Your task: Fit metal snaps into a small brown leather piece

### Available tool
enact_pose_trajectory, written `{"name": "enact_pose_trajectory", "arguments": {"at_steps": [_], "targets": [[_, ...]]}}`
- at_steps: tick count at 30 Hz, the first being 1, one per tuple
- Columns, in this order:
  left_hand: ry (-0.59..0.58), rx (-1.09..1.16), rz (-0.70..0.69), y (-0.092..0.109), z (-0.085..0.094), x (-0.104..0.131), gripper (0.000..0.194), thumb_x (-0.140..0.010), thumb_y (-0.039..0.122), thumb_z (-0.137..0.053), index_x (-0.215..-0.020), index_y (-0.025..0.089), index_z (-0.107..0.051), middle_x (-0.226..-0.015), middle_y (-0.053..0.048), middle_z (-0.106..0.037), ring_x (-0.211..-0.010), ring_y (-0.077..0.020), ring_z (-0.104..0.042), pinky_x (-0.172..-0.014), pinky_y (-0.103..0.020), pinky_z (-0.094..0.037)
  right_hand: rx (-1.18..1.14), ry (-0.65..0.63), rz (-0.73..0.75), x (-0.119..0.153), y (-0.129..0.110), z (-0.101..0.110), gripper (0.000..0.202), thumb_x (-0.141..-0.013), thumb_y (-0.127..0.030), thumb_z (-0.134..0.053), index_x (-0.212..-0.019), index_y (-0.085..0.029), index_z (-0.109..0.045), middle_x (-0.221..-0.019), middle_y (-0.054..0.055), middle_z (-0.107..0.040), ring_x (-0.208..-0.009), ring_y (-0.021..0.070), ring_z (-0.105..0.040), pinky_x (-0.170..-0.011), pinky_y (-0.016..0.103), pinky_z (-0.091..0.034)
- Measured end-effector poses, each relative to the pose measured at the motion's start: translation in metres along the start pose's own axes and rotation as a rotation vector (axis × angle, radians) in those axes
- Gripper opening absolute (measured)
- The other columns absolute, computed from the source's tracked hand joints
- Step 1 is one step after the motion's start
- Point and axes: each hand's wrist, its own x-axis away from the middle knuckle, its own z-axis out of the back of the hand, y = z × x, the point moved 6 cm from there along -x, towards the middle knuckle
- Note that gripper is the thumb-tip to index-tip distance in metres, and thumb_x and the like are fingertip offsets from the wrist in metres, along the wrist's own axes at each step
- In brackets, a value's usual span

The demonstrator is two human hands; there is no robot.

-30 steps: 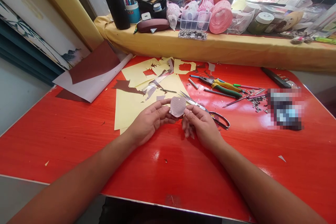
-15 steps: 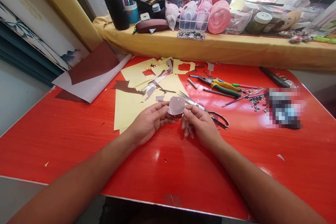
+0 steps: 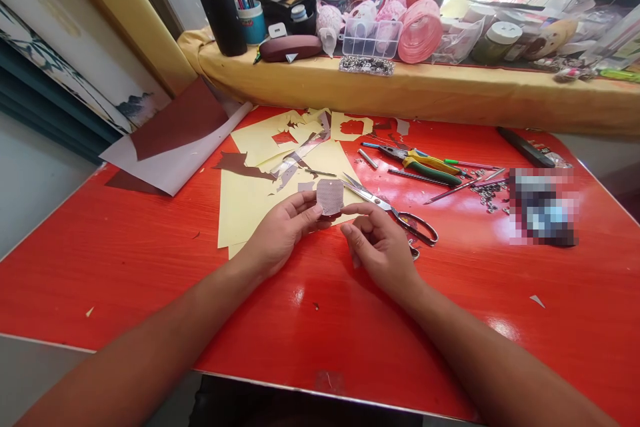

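My left hand (image 3: 283, 230) pinches a small greyish, textured piece with rounded corners (image 3: 330, 198) between thumb and fingers. Dark brown shows along its lower edge; its material I cannot make out for sure. From the right, the index finger of my right hand (image 3: 383, 240) reaches to the piece's edge, seemingly touching it. The thumb of that hand stands apart, and its other fingers are curled. Just beyond my right hand lie metal scissors (image 3: 384, 204), their handles partly hidden by it. Yellow sheets (image 3: 240, 213) lie under and behind my left hand.
Pliers with green and yellow handles (image 3: 430, 170), pens and small metal bits (image 3: 490, 197) lie right of the scissors. A brown and white sheet (image 3: 175, 140) curls at the left. A cloth-covered ledge (image 3: 300, 87) full of boxes and jars borders the red table (image 3: 280, 327).
My right thumb has let go of the piece and drawn back, while the index finger has stretched out to its edge. The piece has shifted slightly left in my left hand.
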Motion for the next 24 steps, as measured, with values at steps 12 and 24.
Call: {"name": "enact_pose_trajectory", "arguments": {"at_steps": [12,24], "targets": [[-0.080,-0.090,-0.027,-0.002,-0.012,0.005,0.039,-0.096,0.041,-0.076,-0.129,0.022,-0.071,-0.138,-0.011,-0.070,-0.131,-0.0306,-0.063,-0.115,-0.047,-0.049,0.098,-0.026,-0.083,-0.006,0.014,-0.001,0.025,-0.100,-0.049,-0.064,-0.101,-0.024,-0.065,-0.055,-0.006,-0.053,-0.044,0.0145,-0.050,-0.046,0.029,-0.039],[0.014,-0.339,-0.182,0.006,-0.012,0.011,0.047,-0.091,0.023,-0.076,-0.136,0.024,-0.064,-0.127,-0.009,-0.070,-0.118,-0.0243,-0.066,-0.109,-0.045,-0.054,-0.097,-0.069,-0.194,-0.010,0.010,0.002,0.040,-0.094,-0.062,-0.069,-0.095,-0.022,-0.063,-0.054,-0.005,-0.061,-0.039,0.0127,-0.054,-0.040,0.024,-0.040]]}}
